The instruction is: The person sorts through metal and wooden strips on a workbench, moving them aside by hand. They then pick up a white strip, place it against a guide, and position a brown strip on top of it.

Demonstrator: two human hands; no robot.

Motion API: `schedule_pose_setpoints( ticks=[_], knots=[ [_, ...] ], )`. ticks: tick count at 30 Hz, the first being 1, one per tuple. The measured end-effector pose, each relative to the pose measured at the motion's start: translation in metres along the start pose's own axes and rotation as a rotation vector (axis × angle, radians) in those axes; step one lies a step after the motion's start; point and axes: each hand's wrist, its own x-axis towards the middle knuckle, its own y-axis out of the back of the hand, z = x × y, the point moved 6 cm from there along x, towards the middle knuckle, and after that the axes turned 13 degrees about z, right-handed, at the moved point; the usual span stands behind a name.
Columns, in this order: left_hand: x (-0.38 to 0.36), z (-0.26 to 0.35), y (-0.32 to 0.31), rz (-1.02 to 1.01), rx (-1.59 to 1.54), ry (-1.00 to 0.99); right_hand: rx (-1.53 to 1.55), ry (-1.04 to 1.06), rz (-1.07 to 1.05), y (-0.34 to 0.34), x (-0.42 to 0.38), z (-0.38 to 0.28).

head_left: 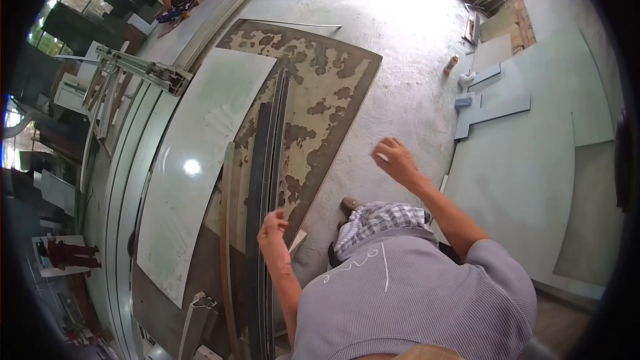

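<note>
My left hand (272,227) hangs over the right edge of a bundle of long dark metal profiles (265,160), its fingers loosely bent and nothing visible in them. My right hand (395,158) is out in front over the pale concrete floor (373,173), fingers curled with a gap at the thumb, holding nothing. The profiles lie lengthwise on a worn brown board (333,87) with patchy peeling. Left of them are a narrow wooden strip (227,227) and a large glossy pale-green sheet (200,140).
Long pale rails (133,180) and a clamp-like frame (150,70) run along the left. Pale panels (527,180) lie at right, with an L-shaped grey piece (493,115) and a bottle (451,64) nearby. A person (175,1) crouches far left; another (70,253) is lower left.
</note>
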Motion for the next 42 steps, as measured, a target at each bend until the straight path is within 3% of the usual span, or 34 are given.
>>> schedule_pose_setpoints(
  ticks=[2, 3, 5, 8, 9, 10, 12, 13, 14, 16, 21, 25, 27, 31, 37, 39, 42],
  knots=[
    [-0.012, -0.002, -0.017, -0.011, 0.092, 0.018, 0.047, 0.002, -0.035, 0.002, 0.012, -0.025],
    [-0.014, -0.012, -0.019, -0.125, 0.122, 0.029, 0.048, -0.001, -0.039, 0.004, 0.009, -0.023],
    [-0.011, -0.033, -0.027, -0.157, 0.111, 0.060, 0.081, -0.321, -0.219, -0.008, -0.006, 0.009],
    [-0.018, -0.028, -0.051, -0.173, 0.244, 0.091, 0.029, -0.452, -0.398, 0.001, 0.000, 0.004],
    [-0.020, -0.009, -0.070, -0.236, 0.713, -0.345, -0.080, -0.380, -0.542, 0.005, 0.015, -0.014],
    [-0.030, 0.005, -0.094, -0.304, 1.179, -0.788, -0.068, -0.392, -0.555, 0.007, 0.023, -0.022],
    [-0.022, 0.016, -0.130, -0.414, 1.314, -0.842, -0.174, 0.108, -0.431, 0.014, 0.050, -0.046],
    [-0.019, 0.025, -0.154, -0.525, 1.425, -0.900, -0.168, 0.101, -0.428, 0.022, 0.071, -0.052],
    [-0.016, 0.041, -0.175, -0.529, 1.437, -0.902, -0.114, 0.041, -0.436, 0.031, 0.094, -0.056],
    [-0.018, 0.085, -0.230, -0.436, 1.342, -1.098, -0.059, -0.022, -0.431, 0.042, 0.132, -0.044],
    [-0.007, 0.103, -0.398, -0.574, 1.264, -1.030, -0.194, -0.149, -0.378, 0.054, 0.219, 0.071],
    [0.025, 0.063, -0.547, -0.666, 1.486, -1.099, -0.300, -0.154, -0.366, 0.052, 0.265, 0.184],
    [0.034, 0.038, -0.604, -0.692, 1.474, -1.094, -0.447, -0.249, -0.473, 0.054, 0.278, 0.231],
    [0.035, -0.007, -0.673, -0.766, 1.506, -1.067, -0.418, -0.239, -0.399, 0.070, 0.281, 0.305],
    [0.071, -0.050, -0.747, -0.889, 1.622, -1.062, -0.484, -0.354, -0.511, 0.065, 0.290, 0.401],
    [0.094, -0.055, -0.770, -0.934, 1.723, -0.936, -0.539, -0.353, -0.568, 0.058, 0.303, 0.427],
    [0.136, -0.052, -0.814, -0.901, 1.635, -0.977, -0.544, -0.355, -0.610, 0.044, 0.341, 0.466]
  ],
)
